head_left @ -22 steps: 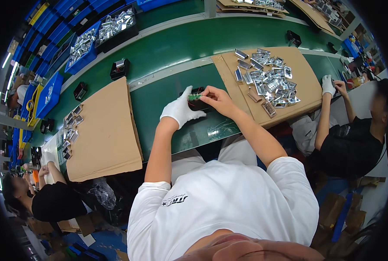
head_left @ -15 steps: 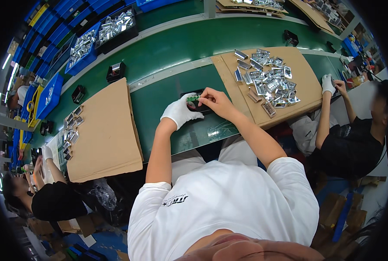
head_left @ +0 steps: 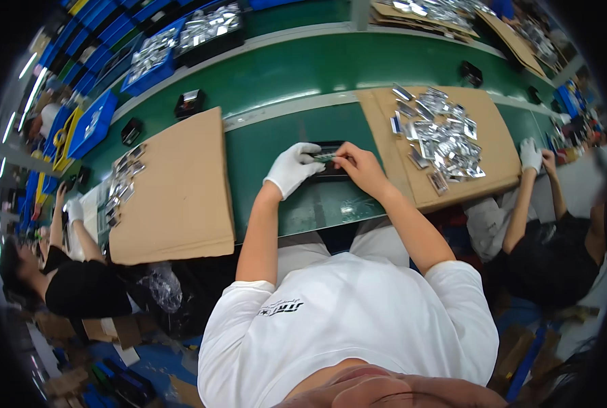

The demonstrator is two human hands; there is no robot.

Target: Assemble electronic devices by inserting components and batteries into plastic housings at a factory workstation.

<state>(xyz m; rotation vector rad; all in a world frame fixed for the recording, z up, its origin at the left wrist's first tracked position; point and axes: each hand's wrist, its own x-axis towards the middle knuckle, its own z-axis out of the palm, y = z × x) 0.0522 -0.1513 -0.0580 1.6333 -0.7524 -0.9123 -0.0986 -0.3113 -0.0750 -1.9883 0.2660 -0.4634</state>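
Note:
A small green circuit board (head_left: 324, 157) is held between my two hands, above a black tray (head_left: 335, 172) on the green bench. My left hand (head_left: 292, 170), in a white glove, pinches the board's left end. The bare fingers of my right hand (head_left: 362, 166) are closed on its right end. What lies inside the tray is mostly hidden by my hands.
Cardboard to my right (head_left: 500, 129) bears a pile of shiny metal housings (head_left: 446, 139). The left cardboard (head_left: 174, 197) has several housings (head_left: 123, 180) along its far left edge. Small black boxes (head_left: 190, 103) stand behind. Co-workers sit on both sides.
The view has shifted, so the bench sits differently in the picture. The board has tilted flatter, and the black tray beneath my hands shows more now.

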